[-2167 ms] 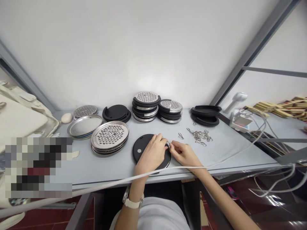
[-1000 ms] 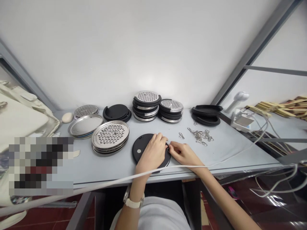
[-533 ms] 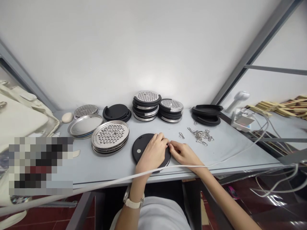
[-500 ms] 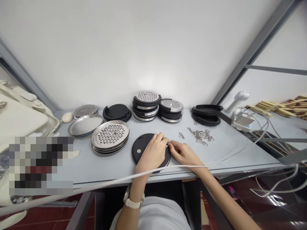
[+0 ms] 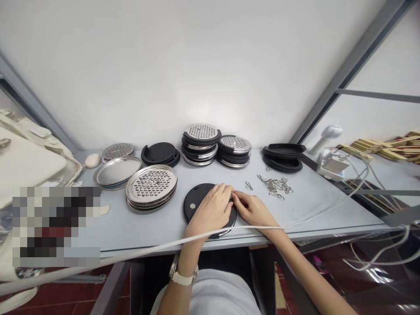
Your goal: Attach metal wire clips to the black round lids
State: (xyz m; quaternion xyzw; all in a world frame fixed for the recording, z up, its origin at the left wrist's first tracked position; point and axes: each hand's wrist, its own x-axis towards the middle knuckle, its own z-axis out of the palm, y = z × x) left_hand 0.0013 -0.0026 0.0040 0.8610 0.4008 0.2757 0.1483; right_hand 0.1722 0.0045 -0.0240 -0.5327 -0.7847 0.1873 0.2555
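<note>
A round black disc with a small pale dot lies near the table's front edge. My left hand rests over its upper right part, its fingers curled at the disc's right rim. Thumb and forefinger of my right hand pinch a small shiny metal piece at that same rim, mostly hidden by the fingertips. Right of the hands lie a loose metal clip and a pile of similar clips.
Grater plates are stacked at the left. Black and silver stacks stand along the wall, with black rings at the right. A white cable crosses in front of the forearms. A bag hangs at far left.
The black disc has shifted slightly to the right. My left hand's fingers have moved a little right with it, and my right fingertips have shifted slightly at the rim.
</note>
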